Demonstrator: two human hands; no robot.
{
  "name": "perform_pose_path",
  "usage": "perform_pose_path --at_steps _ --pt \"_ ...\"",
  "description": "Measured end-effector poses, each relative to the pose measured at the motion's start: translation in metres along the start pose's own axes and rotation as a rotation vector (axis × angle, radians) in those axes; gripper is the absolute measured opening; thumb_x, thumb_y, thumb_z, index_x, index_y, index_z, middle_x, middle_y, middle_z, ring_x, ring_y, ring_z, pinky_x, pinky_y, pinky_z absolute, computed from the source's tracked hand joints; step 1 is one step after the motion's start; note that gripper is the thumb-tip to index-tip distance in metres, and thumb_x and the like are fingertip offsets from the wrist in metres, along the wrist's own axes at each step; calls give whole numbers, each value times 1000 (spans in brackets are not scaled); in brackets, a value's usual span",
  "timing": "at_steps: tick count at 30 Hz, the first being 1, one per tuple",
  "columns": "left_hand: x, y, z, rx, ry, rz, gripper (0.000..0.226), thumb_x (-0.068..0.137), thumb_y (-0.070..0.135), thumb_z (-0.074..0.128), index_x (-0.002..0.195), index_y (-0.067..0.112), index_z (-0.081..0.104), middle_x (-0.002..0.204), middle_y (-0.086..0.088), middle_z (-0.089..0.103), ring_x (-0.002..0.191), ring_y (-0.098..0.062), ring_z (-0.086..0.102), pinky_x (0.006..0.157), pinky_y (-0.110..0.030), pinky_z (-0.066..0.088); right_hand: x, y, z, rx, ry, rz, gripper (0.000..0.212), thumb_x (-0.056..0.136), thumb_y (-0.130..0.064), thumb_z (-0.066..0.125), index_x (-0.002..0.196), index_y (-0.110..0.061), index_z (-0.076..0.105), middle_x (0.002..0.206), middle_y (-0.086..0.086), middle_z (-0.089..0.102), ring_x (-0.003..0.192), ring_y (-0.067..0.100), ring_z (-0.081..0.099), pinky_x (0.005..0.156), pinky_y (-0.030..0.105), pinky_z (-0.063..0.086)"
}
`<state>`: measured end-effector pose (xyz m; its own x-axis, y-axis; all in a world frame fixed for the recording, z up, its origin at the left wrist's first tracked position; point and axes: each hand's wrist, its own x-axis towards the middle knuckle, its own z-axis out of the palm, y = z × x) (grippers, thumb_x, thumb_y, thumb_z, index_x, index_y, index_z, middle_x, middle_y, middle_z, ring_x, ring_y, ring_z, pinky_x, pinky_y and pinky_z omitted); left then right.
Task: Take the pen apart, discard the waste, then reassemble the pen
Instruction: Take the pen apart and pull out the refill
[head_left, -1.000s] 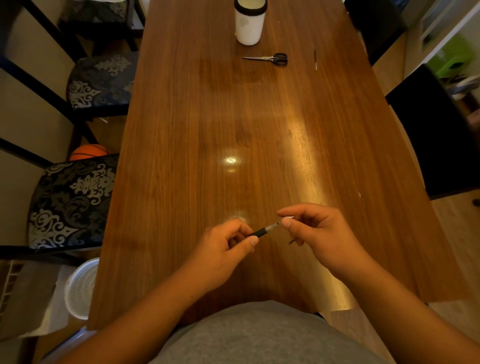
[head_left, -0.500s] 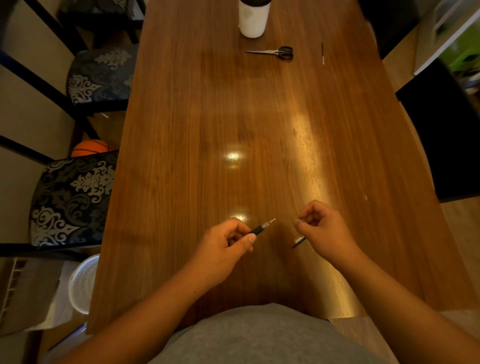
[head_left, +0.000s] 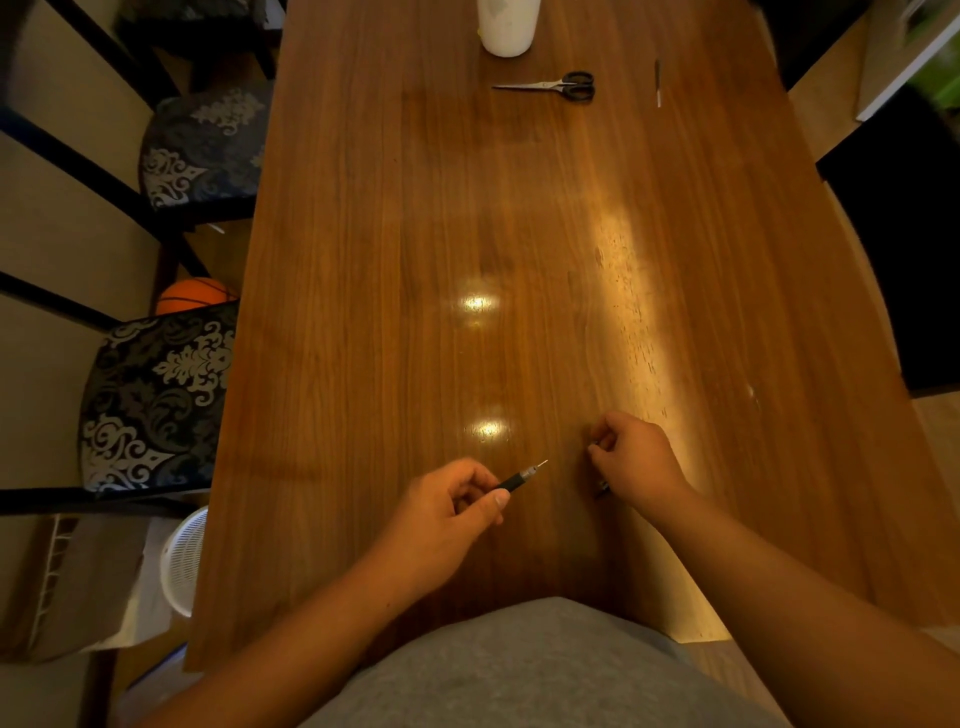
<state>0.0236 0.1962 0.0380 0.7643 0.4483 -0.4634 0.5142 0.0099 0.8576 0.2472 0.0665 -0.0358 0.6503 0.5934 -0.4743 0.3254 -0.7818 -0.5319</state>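
Since a second ago the right hand (head_left: 639, 462) is drawn away from the pen tip; its fingers curl round a small dark part (head_left: 602, 488); the left hand (head_left: 447, 512) pinches the pen (head_left: 519, 477), a slim black barrel with a silver cone and a needle point, just above the glossy wooden table (head_left: 363, 312); a white round container (head_left: 506, 31) stands at the far end, its content hidden; a white slotted basket (head_left: 182, 561) sits on the floor, its inside not visible.
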Motion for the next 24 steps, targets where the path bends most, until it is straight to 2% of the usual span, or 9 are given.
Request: perform_pose_path --at_steps 2,8,13,17,21,24 --pt "0 -2 2 8 -3 -4 9 90 31 61 88 39 64 84 6 73 75 -20 67 65 -31 54 3 1 2 -14 6 1 12 84 -13 64 85 -24 60 73 -9 60 68 6 57 52 21 42" --pt "2 -3 7 3 -6 -9 8 90 31 61 87 38 64 83 4 73 67 -10 63 62 -30 52 6 8 6 -23 -13 5 15 85 -13 64 85 -27 59 74 -10 61 67 6 59 49 21 41" --pt "0 -5 10 7 -9 -12 6 89 34 61 87 39 64 84 5 73 72 -18 67 63 -31 54 6 11 7 -12 -25 0 16 85 -10 63 92 -24 61 77 -9 60 73 10 60 54 22 43" --pt "-1 -7 13 6 -3 -19 6 89 35 61 87 40 64 83 6 74 75 -21 68 64 -31 54 -5 7 -1 -24 -10 -25 22 84 -16 68 95 -29 54 77 -9 55 69 6 54 52 19 35" --pt "-1 -5 16 -16 -1 -35 11 91 30 59 86 40 64 83 4 74 67 -15 64 63 -30 52 -36 0 -8 141 -19 31 18 85 -23 70 96 -30 57 76 -4 61 66 8 59 51 18 39" --pt "-2 -3 20 -28 -6 -41 12 91 27 59 87 38 64 83 3 74 64 -9 61 62 -28 50 -71 -8 -6 363 -117 102 8 85 -21 70 90 -26 65 79 -2 65 65 8 60 51 16 44"
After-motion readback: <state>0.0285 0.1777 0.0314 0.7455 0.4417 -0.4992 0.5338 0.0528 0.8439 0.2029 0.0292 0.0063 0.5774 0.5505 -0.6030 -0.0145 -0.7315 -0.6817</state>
